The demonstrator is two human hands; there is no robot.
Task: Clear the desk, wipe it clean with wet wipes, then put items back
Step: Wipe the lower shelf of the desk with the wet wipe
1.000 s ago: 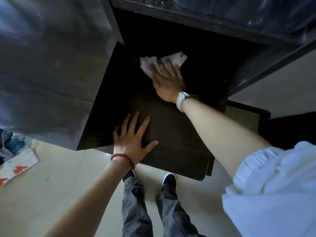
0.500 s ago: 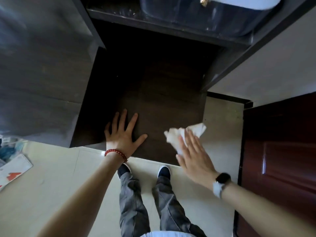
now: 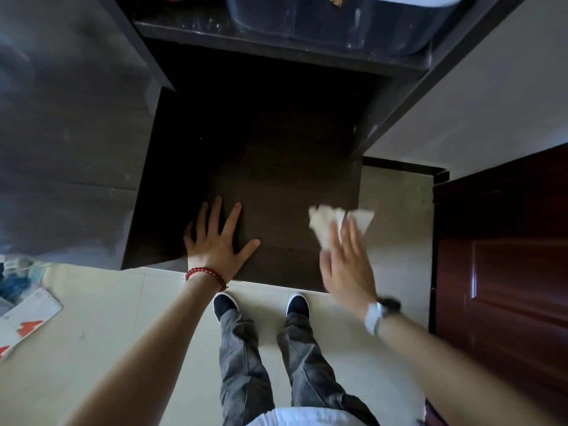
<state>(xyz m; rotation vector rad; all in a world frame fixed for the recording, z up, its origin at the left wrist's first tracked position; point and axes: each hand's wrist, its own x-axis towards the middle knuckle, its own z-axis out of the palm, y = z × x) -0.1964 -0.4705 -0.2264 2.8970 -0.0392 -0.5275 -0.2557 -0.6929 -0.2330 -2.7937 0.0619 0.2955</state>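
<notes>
Head view, looking down on the work: your left hand [image 3: 219, 241] lies flat with fingers spread wide on the near edge of the dark bench [image 3: 276, 186], apparently as a brace, with a red bead bracelet [image 3: 206, 273] at the wrist. Your right hand [image 3: 345, 265] is motion-blurred near the bench's right front corner, its fingers fairly straight, with the crumpled wet wipe [image 3: 333, 224] showing beyond the fingertips; whether the wipe is pinched, pressed or only loosely carried cannot be told from the blur. The wipe sits at the right edge of the bench, partly over the pale floor [image 3: 92, 318]. Risks, as judgement: a loosely held wipe at that edge could slip and drop to the floor, picking up grit that would then be smeared on the surface. The shaded back of the bench, under the shelf [image 3: 276, 35] carrying a dark bin [image 3: 322, 16], may be missed because streaks do not show there. Leaning hard on the left hand could leave a palm mark on wiped wood. Papers [image 3: 27, 315] on the floor at left lie near your shoes [image 3: 226, 304]; a sidestep could land on them.
</notes>
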